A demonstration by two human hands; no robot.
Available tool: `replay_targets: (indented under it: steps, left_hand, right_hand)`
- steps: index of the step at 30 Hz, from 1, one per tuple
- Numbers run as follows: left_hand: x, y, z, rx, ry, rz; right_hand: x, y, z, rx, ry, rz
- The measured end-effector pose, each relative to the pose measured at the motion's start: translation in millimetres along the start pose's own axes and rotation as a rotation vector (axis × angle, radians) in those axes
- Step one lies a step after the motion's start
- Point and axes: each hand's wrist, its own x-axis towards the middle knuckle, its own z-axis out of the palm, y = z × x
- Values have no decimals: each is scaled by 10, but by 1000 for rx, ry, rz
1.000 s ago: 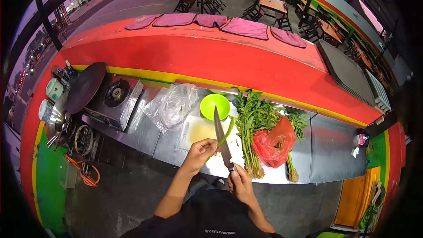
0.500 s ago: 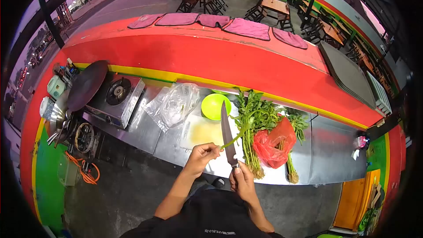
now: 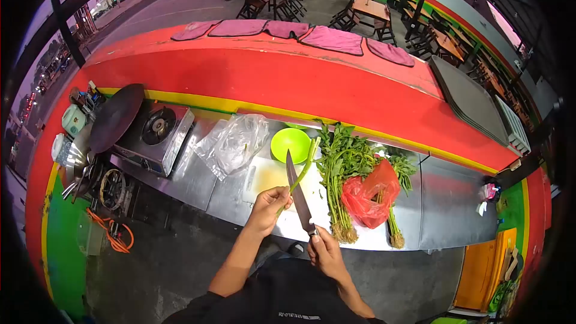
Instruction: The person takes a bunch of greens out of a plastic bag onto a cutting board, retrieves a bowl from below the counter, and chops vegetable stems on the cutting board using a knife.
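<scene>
My left hand (image 3: 269, 207) is closed on a green stalk (image 3: 306, 168), which slants up and right towards a green bowl (image 3: 291, 145). In my right hand (image 3: 326, 248) is the handle of a large knife (image 3: 299, 197); its blade points up and lies close beside the stalk. Below them is a white cutting board (image 3: 254, 183) on the metal counter. To the right lie leafy greens (image 3: 339, 165) with roots towards me, and a red plastic bag (image 3: 373, 198) partly over another bunch.
A clear plastic bag (image 3: 238, 143) lies left of the bowl. Farther left are a gas stove (image 3: 174, 138) and a dark round pan (image 3: 117, 117). Pink cloths (image 3: 333, 39) lie on the red ledge (image 3: 240, 78) beyond the counter, with trays (image 3: 468, 97) at its right.
The stalk swung right across the greens, then back upright near the bowl. The knife tip has moved slightly left and down. Both hands keep their hold.
</scene>
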Motion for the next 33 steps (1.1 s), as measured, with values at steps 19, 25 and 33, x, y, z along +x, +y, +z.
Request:
replay_targets:
  steps: [19, 25, 33]
  left_hand:
    - [-71, 73, 57, 230, -111, -20]
    - [-114, 110, 35, 260, -107, -94]
    - [-194, 26, 82, 234, -24, -69]
  right_hand:
    - [140, -86, 120, 23, -7, -53]
    - [124, -126, 120, 45, 49, -46]
    - [139, -108, 126, 57, 41, -61]
